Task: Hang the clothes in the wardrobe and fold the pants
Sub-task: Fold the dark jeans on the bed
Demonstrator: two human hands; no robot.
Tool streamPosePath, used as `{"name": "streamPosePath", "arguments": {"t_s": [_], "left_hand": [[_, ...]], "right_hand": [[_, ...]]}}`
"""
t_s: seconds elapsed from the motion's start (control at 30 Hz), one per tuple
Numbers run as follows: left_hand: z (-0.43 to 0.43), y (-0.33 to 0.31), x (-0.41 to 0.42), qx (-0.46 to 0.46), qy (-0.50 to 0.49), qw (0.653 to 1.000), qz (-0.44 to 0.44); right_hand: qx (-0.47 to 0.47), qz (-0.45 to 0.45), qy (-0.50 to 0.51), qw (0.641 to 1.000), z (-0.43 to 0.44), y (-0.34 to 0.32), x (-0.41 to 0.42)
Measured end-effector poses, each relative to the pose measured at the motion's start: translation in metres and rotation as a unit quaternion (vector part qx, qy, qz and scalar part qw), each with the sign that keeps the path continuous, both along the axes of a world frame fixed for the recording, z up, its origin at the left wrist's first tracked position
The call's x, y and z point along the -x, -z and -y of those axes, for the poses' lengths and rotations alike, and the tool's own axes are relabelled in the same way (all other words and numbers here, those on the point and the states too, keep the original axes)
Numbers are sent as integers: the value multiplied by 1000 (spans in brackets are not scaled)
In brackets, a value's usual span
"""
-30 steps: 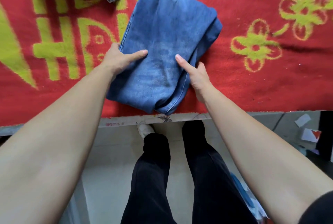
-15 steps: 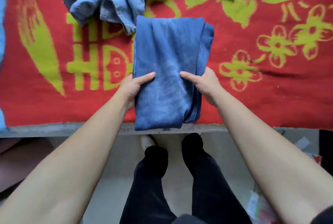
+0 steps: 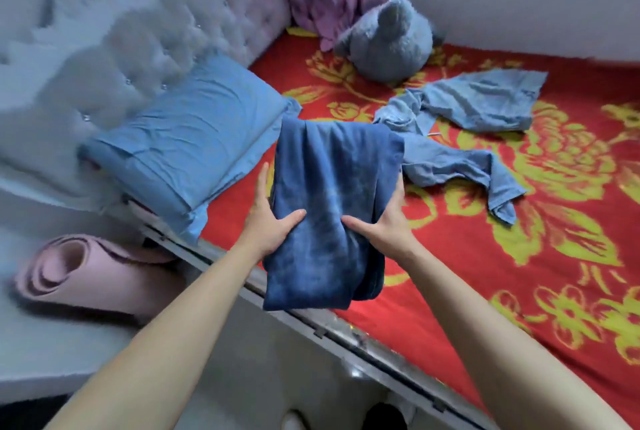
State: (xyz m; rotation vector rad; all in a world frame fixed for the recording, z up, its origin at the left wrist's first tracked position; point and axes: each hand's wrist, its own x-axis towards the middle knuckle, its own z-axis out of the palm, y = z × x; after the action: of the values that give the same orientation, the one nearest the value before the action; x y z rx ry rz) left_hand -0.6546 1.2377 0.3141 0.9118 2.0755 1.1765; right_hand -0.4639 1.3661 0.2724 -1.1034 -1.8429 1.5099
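Over the near edge of the red bed (image 3: 485,256), your left hand (image 3: 268,225) and right hand (image 3: 384,227) each clasp a side of the folded jeans (image 3: 329,208), soft, weighty denim that sags unless supported underneath.

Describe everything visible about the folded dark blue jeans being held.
The folded jeans are dark blue denim with a paler, faded patch across the middle, folded into a thick oblong of several layers. Both hands hold them above the bed's near edge: the left hand grips the left side, the right hand the right, thumbs on top. The lower end sags slightly and the layered edges show at the lower right.
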Motion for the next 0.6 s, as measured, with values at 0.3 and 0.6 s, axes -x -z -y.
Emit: {"name": "streamPosePath", "arguments": {"t_s": [0.3, 0.6], "left_hand": [[202, -86, 58, -51, -129, 982, -129], [491, -147, 95, -158, -315, 932, -90]], "right_hand": [[-193, -49, -198, 960, 142, -95, 105], [-220, -80, -354, 905, 389, -176, 208]]}}
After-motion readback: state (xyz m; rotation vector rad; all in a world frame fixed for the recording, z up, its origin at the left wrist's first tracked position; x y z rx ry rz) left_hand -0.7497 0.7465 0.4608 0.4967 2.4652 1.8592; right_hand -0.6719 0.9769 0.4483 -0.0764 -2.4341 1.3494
